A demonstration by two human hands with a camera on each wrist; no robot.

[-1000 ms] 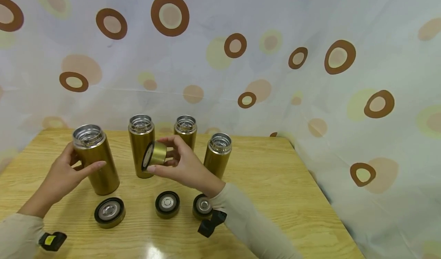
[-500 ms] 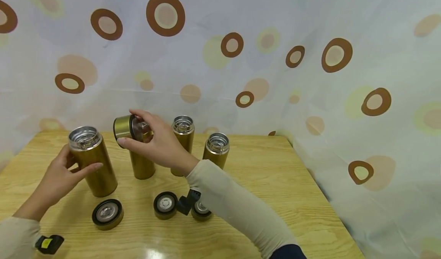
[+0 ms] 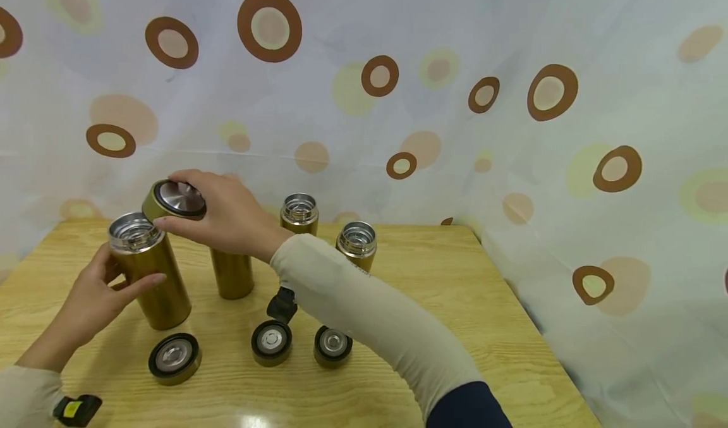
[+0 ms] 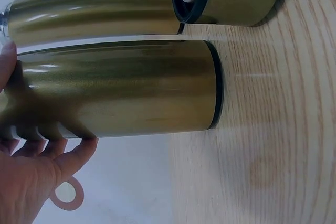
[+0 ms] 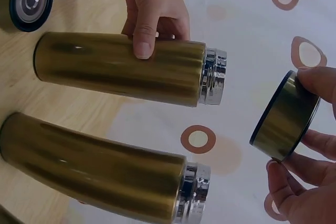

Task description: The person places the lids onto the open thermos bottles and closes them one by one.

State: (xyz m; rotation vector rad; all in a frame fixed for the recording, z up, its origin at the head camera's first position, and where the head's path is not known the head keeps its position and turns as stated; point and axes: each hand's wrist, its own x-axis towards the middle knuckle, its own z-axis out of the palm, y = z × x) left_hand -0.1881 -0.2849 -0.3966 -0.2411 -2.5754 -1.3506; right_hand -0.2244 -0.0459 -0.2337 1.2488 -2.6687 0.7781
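My left hand (image 3: 91,305) grips a gold thermos bottle (image 3: 165,292) at the left of the table, thumb on the near side and fingers behind it. The bottle stands upright without a lid, its silver threaded neck showing. Above and just right of that neck, my right hand (image 3: 227,216) holds a gold lid (image 3: 152,208) between thumb and fingers. This lid is tilted, its shiny round top toward the head camera. In the right wrist view a gap separates the held lid (image 5: 283,119) from the bottle's neck (image 5: 213,77).
Three more lidless gold bottles stand behind and to the right: one (image 3: 232,275) partly behind my right hand, another (image 3: 299,216) farther back, a third (image 3: 357,244) beside my sleeve. Three lids (image 3: 174,358) lie inside-up along the front of the wooden table (image 3: 455,301).
My right hand has carried the lid left to the held bottle's mouth and turned it from inside-facing to top-facing. The left hand keeps its grip in place.
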